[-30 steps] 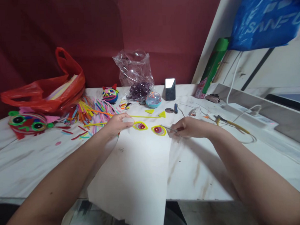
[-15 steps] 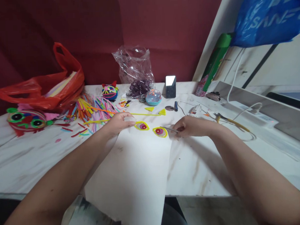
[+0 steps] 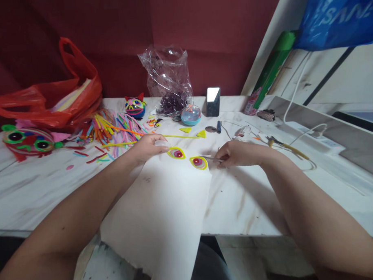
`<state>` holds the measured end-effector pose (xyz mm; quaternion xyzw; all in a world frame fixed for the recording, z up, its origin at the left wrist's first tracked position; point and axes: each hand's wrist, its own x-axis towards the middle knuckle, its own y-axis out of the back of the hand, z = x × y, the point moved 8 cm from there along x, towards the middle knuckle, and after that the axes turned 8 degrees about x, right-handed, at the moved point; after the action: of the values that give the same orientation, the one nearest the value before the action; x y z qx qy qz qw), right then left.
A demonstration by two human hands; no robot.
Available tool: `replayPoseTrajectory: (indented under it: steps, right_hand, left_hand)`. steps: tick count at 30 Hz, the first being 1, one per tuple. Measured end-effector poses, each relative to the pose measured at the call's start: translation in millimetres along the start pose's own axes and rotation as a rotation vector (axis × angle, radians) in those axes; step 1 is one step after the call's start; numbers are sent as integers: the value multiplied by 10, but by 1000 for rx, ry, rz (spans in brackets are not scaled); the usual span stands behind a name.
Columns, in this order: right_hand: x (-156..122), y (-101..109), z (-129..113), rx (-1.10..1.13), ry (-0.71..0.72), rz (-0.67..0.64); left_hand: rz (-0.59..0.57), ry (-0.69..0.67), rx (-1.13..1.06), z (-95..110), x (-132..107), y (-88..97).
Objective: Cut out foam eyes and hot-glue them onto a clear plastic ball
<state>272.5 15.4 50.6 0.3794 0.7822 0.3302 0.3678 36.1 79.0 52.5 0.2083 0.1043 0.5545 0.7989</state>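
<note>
A large white sheet of paper [image 3: 164, 210] hangs over the table's front edge, its lower end torn. Two eye shapes with yellow outlines, a left one [image 3: 176, 153] and a right one [image 3: 198, 162], sit along its top edge. My left hand [image 3: 151, 147] pinches the paper's upper left corner, thumb beside the left eye shape. In my right hand [image 3: 231, 154] is a pair of scissors [image 3: 214, 158], the handles mostly hidden by my fingers. Their blades reach to the upper right edge of the right eye shape.
Coloured pipe cleaners [image 3: 119, 130] lie at back left, near a red plastic bag [image 3: 87, 90] and a decorated striped figure [image 3: 30, 141]. A clear bowl-like ball [image 3: 191, 115] and a phone [image 3: 213, 102] stand behind. Pliers [image 3: 287, 148] and cables lie right.
The camera view has shifted slightly, so the table appears higher. The paper's lower end has swung a little to the left. Both hands keep their holds.
</note>
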Motion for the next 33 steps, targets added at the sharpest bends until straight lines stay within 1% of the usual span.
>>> replayPoseTrajectory:
  steps: [3, 5, 9, 16, 21, 25, 33]
  right_hand:
    - [17, -22, -5, 1, 4, -11]
    - [28, -37, -9, -2, 9, -17]
    - [34, -48, 12, -26, -2, -22]
    - [-7, -9, -14, -66, -44, 10]
    - [-3, -36, -16, -82, -80, 0]
    - [16, -69, -13, -103, -62, -14]
    - [-11, -65, -19, -171, -80, 2]
  left_hand:
    - [-30, 21, 1, -14, -8, -38]
    - [-29, 28, 18, -19, -16, -46]
    - [-9, 2, 60, 0, -25, -37]
    - [-4, -4, 48, 3, -34, -51]
    - [-32, -26, 90, 7, -29, -84]
    - [-65, -46, 120, 12, -19, -107]
    - [-63, -77, 172, 40, -21, -126]
